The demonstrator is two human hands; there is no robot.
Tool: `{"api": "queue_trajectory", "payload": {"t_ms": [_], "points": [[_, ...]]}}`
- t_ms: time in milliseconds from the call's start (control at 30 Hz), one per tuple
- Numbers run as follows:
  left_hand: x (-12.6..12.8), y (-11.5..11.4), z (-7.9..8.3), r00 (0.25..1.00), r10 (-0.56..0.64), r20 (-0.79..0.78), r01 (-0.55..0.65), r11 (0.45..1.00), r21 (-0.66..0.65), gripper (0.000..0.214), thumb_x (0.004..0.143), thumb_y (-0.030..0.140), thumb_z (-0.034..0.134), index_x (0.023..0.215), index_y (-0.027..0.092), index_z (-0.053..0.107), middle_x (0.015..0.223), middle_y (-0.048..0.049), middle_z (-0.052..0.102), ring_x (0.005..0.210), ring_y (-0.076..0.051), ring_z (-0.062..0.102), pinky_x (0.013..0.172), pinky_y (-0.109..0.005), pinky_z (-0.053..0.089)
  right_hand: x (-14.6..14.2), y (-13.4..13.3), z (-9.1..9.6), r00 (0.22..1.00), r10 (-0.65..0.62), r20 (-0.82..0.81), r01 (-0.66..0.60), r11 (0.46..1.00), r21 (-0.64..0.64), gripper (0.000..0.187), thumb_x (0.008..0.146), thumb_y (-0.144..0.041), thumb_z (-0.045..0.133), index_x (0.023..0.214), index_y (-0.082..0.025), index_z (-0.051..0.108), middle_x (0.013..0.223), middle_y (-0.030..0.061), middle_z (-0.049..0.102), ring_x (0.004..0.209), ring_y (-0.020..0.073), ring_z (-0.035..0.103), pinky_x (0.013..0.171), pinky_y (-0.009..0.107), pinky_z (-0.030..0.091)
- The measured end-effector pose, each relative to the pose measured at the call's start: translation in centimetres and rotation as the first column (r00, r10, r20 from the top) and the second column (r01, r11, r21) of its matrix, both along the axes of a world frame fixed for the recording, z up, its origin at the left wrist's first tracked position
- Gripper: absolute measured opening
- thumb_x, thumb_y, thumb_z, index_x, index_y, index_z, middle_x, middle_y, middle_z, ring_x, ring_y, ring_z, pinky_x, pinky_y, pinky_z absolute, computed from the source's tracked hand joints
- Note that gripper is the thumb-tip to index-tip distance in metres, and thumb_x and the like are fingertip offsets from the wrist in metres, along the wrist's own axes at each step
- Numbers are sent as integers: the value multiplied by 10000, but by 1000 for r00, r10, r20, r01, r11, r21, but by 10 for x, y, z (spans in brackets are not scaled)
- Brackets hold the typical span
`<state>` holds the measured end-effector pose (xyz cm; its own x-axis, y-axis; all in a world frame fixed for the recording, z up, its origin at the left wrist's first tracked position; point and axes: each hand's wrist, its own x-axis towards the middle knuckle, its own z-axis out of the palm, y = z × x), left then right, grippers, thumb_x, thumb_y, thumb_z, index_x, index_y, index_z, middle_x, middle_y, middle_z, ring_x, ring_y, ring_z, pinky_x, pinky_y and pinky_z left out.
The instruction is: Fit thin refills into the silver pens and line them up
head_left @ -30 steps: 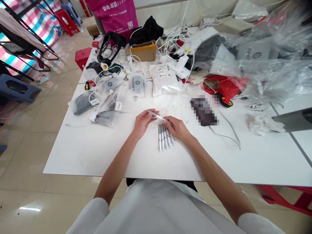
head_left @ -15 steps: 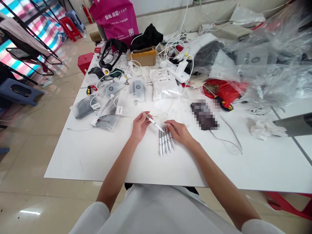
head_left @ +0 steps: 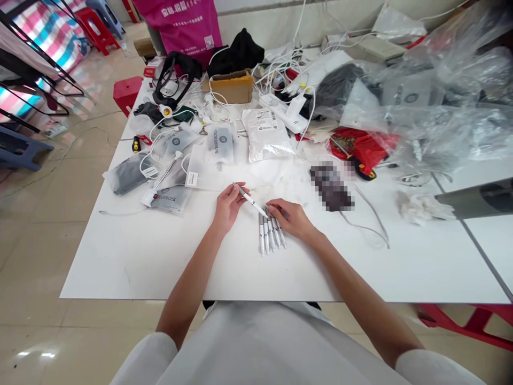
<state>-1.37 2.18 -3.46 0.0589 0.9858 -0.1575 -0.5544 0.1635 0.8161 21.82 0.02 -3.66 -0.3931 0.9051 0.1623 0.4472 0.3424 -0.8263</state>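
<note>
The person's left hand (head_left: 228, 208) is pinching a slim silver-and-white pen (head_left: 251, 200), its fingers (head_left: 239, 193) pressed together around the barrel just above the middle of the desk (head_left: 120, 256). The pen's long axis is running diagonally, with its narrow end pointing far and left and its other end dipping near and right, toward the right hand (head_left: 290, 218). That hand is resting curled on the desk, its fingers (head_left: 276, 209) close together over the far ends of a row of similar pens (head_left: 270, 235); whether they are gripping anything, the view cannot settle. The row is lying side by side, slightly fanned, pointing roughly far and near, just short of some printed plastic pouches (head_left: 222, 143). Each pen is looking light and stiff, and its smooth round barrel would likely roll, so mid-barrel seems the surest place to take hold.
</note>
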Motion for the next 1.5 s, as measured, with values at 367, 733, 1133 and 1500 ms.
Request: {"api": "queue_trajectory", "payload": {"t_ms": [367, 733, 1133, 1500], "points": [[0, -1, 0, 1000, -12, 17, 12, 1000, -2, 299, 893, 430, 781, 1069, 188, 777, 970, -65, 751, 931, -185, 708, 923, -334, 529, 3, -12, -5, 999, -51, -14, 52, 995, 85, 287, 1071, -432, 493, 1194, -259, 686, 975, 64, 743, 870, 226, 706, 793, 395, 606], [0, -1, 2, 999, -9, 46, 9, 1000, -10, 294, 879, 413, 798, 1058, 180, 785, 951, -63, 754, 921, -182, 708, 919, -330, 530, 14, -30, -10, 1000, -30, -5, 31, 990, 135, 224, 1025, -364, 594, 1125, -271, 771, 1182, 118, 676, 947, 239, 688, 690, 386, 634], [-1, -1, -1, 999, -18, 49, 18, 1000, 1, 302, 884, 420, 797, 1062, 176, 782, 964, -68, 757, 928, -179, 708, 907, -315, 532, 10, -46, -1, 999, -38, -14, 40, 993, 113, 221, 1029, -311, 595, 1169, -273, 762, 1192, 118, 658, 915, 218, 674, 505, 299, 545], [0, -1, 1, 998, -18, 57, 18, 1000, -6, 298, 882, 409, 800, 1056, 168, 782, 950, -66, 752, 906, -172, 707, 896, -311, 527, 11, -43, -7, 996, -84, 1, 82, 979, 187, 190, 1028, -262, 599, 1154, -274, 741, 1169, 101, 674, 1010, 234, 687, 785, 394, 611]]}}
